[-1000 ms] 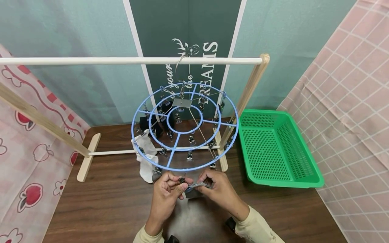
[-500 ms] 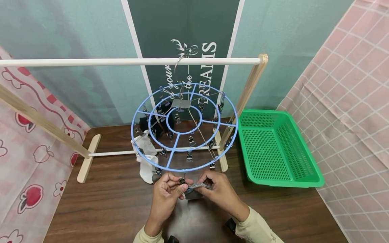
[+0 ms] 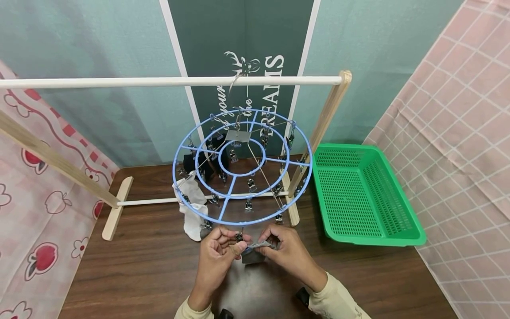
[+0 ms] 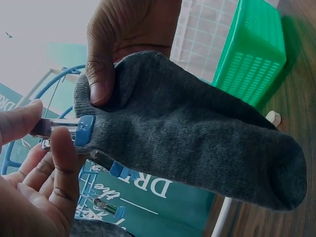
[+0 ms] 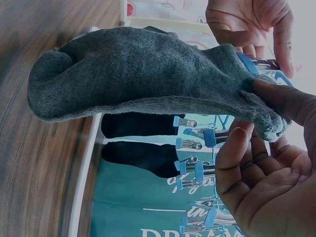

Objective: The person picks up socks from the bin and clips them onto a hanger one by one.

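In the head view both hands meet just in front of a round blue clip hanger (image 3: pixel 224 207). My left hand (image 3: pixel 215 254) pinches a metal clip with blue tips (image 4: pixel 85 129) between thumb and finger. The clip's tips lie over the ribbed cuff of a grey sock (image 4: pixel 187 138), as the left wrist view shows. My right hand (image 3: pixel 288 250) pinches the same cuff from the other side, thumb on top. The sock's foot (image 5: pixel 49 89) hangs free, away from the fingers. From above, the hands hide most of the sock.
The hanger hooks onto a white rail (image 3: pixel 159 81) on a wooden rack. White socks (image 3: pixel 194 221) and black socks (image 3: pixel 223 155) hang from its left side, with several bare clips around. A green basket (image 3: pixel 374 242) stands on the table at the right.
Both hands stay nearly in place at the clip. Slightly more of the grey sock shows below the fingers in the head view.
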A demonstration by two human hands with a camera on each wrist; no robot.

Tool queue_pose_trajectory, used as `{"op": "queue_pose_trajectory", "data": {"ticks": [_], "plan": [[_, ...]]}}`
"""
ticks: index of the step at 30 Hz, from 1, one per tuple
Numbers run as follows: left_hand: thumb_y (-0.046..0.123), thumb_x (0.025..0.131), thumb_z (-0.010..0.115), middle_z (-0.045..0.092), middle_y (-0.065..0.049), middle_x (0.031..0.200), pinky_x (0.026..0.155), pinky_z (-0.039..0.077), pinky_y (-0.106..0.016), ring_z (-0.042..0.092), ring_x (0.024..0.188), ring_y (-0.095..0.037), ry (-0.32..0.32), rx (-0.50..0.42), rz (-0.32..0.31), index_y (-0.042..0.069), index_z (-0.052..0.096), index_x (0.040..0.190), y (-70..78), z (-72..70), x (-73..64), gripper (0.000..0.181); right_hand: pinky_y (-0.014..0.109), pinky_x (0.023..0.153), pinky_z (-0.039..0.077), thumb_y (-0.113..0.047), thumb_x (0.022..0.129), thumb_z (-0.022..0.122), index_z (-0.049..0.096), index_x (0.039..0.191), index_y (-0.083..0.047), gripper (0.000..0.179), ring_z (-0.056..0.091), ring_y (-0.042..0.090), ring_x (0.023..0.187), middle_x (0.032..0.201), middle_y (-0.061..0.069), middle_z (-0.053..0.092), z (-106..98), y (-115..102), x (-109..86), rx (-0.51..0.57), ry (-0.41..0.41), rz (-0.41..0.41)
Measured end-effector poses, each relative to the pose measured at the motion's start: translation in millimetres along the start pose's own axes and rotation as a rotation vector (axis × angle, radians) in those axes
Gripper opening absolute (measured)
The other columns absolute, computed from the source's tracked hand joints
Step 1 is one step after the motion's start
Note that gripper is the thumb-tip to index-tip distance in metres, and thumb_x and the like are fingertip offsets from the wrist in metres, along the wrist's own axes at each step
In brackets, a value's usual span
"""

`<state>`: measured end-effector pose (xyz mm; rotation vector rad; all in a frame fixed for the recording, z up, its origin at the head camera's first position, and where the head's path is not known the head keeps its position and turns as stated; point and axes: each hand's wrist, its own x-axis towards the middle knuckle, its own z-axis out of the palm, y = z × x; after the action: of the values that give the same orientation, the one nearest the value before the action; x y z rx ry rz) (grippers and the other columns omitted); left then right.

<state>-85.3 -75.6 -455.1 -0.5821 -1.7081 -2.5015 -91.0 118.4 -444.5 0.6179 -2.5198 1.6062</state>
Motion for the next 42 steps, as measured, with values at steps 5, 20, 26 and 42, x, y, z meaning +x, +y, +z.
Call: {"op": "queue_pose_trajectory", "data": {"ticks": [5, 20, 26, 42], "plan": [[-0.015, 0.079, 0.069, 0.067, -0.029, 0.092, 0.050, 0.049, -0.017, 0.067, 0.072, -0.010, 0.079, 0.167, 0.004, -0.014, 0.061, 0.101, 3.4, 0.0, -2.1, 0.023, 0.022, 0.051, 0.044, -0.003, 0.074, 0.081, 0.065, 0.081, -0.014, 0.021, 0.048, 0.004, 0.062, 0.072, -0.008, 0.059, -1.1, 0.6, -1.6, -0.018, 0.001, -0.011], [-0.009, 0.079, 0.073, 0.072, -0.013, 0.088, 0.049, 0.050, -0.020, 0.064, 0.062, -0.011, 0.146, 0.439, 0.125, 0.001, 0.073, 0.092, 0.2, -9.7, -6.4, 0.017, 0.020, 0.045, 0.040, 0.009, 0.071, 0.079, 0.064, 0.081, -0.003, 0.021, 0.042, 0.001, 0.056, 0.066, 0.002, 0.055, -1.8, -15.8, -2.8, -0.031, 0.000, -0.001], [-0.010, 0.081, 0.071, 0.073, -0.010, 0.085, 0.052, 0.050, -0.020, 0.063, 0.065, -0.010, 0.125, 0.475, 0.135, 0.004, 0.073, 0.088, 0.9, -18.0, -9.5, 0.016, 0.021, 0.044, 0.041, -0.001, 0.074, 0.081, 0.066, 0.084, -0.009, 0.020, 0.043, 0.001, 0.055, 0.067, -0.003, 0.056, 0.5, 11.0, -7.2, -0.049, 0.000, 0.016], [-0.019, 0.082, 0.062, 0.070, -0.019, 0.080, 0.054, 0.052, -0.021, 0.067, 0.067, -0.013, 0.122, 0.396, 0.174, -0.007, 0.067, 0.093, -0.5, -39.8, -16.5, 0.017, 0.023, 0.052, 0.051, 0.002, 0.074, 0.078, 0.066, 0.086, -0.009, 0.021, 0.057, 0.003, 0.064, 0.073, -0.006, 0.063, -7.1, 32.5, -13.1, -0.137, 0.018, 0.050]]}}
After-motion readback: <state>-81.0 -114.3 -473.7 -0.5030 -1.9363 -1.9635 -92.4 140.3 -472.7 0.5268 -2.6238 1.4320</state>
